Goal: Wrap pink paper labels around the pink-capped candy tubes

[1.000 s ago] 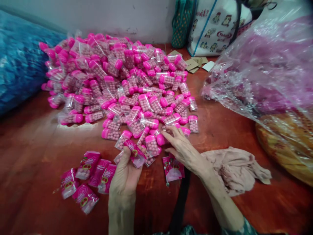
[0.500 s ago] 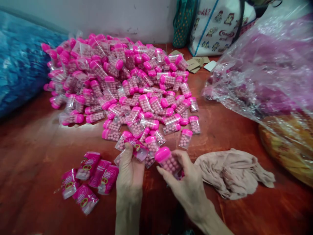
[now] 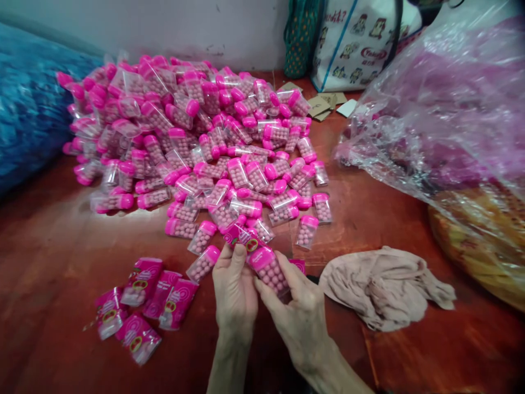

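Note:
My left hand [image 3: 233,287] pinches a small pink printed sleeve [image 3: 241,237] between thumb and fingers. My right hand [image 3: 299,312] grips a clear candy bottle [image 3: 268,269] with a pink cap, full of pink balls. Its capped end touches the sleeve's edge, and the two hands meet in front of me. Just beyond them lies a big heap of the same pink-capped bottles [image 3: 192,131] on the red-brown surface [image 3: 49,262].
Several wrapped pink packets [image 3: 143,301] lie at lower left. A crumpled beige cloth [image 3: 385,287] sits at right. A large clear plastic bag [image 3: 443,115] fills the right side, a blue bag [image 3: 28,104] the left. A printed tote [image 3: 361,38] stands against the back wall.
My right hand took a bottle from the heap's edge and carried it back to my left hand, which kept hold of the sleeve. The bottle now meets the sleeve.

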Motion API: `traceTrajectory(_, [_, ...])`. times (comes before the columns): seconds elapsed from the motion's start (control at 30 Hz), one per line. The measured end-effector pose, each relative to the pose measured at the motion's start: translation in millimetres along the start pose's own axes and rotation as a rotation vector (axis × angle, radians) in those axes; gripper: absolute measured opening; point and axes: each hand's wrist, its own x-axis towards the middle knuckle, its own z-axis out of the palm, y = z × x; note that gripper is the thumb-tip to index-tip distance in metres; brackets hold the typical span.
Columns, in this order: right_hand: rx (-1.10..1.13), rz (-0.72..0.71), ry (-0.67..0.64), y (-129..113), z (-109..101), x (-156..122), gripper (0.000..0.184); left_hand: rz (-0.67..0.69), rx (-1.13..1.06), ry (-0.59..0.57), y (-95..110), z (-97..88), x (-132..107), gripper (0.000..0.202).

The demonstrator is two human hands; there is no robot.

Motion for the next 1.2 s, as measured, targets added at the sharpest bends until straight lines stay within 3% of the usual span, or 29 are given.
traceTrajectory(0.2, [0.075,0.018,-0.011,1.1,-1.9,4.1,0.035,-0.099,0.084,-0.020,-1.7,-0.1,1.5,0.022])
traceTrajectory(0.33, [0.125,0.011,-0.023,3.4,-0.8,0.9,0.037,-0.109,0.108,-0.064,-3.6,-2.7,1.0,0.015])
traceTrajectory(0.67, [0.036,-0.081,0.058,6.9,2.0,-1.3,0.041,-0.236,0.191,-0.131,-1.4,-0.2,-7.0,0.016])
traceTrajectory(0.87, [0.210,0.106,-0.073,1.7,-7.6,-3.2,0.042,-0.325,0.207,-0.260,5.0,0.3,-12.1,0.026])
traceTrajectory(1.0, [0.364,0.188,-0.226,1.5,-18.1,-0.8,0.050,-0.299,0.198,-0.224,7.1,0.2,-10.2,0.032])
traceTrajectory(1.2, [0.502,0.424,-0.268,1.6,-18.0,-5.3,0.022,-0.372,0.304,-0.137,9.4,5.8,-12.4,0.030])
